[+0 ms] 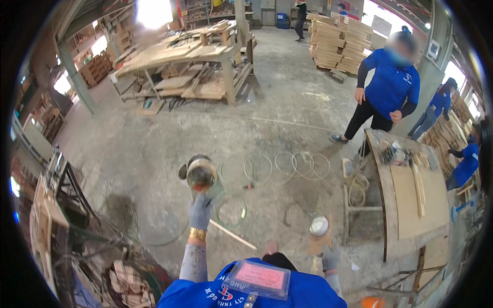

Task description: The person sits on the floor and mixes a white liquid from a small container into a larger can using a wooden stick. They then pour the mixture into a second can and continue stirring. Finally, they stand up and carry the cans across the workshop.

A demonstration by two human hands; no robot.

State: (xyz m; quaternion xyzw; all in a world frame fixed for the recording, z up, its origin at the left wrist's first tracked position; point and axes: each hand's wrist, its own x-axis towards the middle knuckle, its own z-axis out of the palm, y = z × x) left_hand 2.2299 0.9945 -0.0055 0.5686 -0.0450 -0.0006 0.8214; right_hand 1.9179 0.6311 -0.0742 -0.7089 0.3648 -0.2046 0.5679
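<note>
Left hand (200, 210), gloved, raised and clamped on a glass jar (201, 173) held up above the concrete floor (287, 118). Right hand (329, 256) closed around a wooden block (321, 240) carrying a small white-topped tin (319, 225), near the bench's (411, 205) left edge.
</note>
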